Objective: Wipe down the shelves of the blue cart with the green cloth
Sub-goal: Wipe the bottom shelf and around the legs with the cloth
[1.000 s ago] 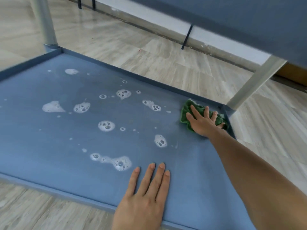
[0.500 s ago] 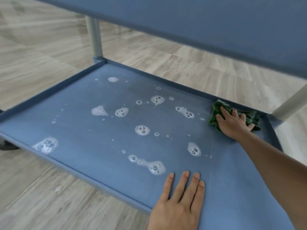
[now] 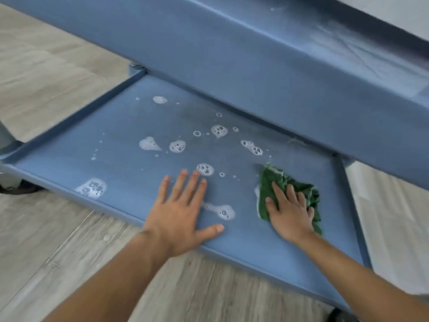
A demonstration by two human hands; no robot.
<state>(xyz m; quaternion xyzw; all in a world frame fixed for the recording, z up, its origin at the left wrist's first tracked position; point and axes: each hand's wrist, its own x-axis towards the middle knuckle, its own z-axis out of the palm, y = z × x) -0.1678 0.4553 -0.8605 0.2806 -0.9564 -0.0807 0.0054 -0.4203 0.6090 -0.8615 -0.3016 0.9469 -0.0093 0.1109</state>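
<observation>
The blue cart's lower shelf (image 3: 120, 145) fills the middle of the head view, dotted with several patches of white soap foam (image 3: 177, 145). A crumpled green cloth (image 3: 276, 180) lies on the shelf's right part. My right hand (image 3: 290, 210) presses flat on the cloth with straight fingers, covering its near half. My left hand (image 3: 183, 210) rests flat on the shelf near the front edge, fingers spread, touching no cloth. Foam sits just beyond its fingertips and beside its thumb.
The cart's upper shelf (image 3: 267, 54) overhangs the back of the lower one, close above. A raised rim (image 3: 348, 205) borders the lower shelf on the right. Pale wood-look floor (image 3: 46, 66) surrounds the cart. A dark wheel (image 3: 21, 188) shows at the left corner.
My right hand has drawn the green cloth from the far right corner toward the front. My left hand has slid further onto the shelf. The camera has risen, so the upper shelf covers more.
</observation>
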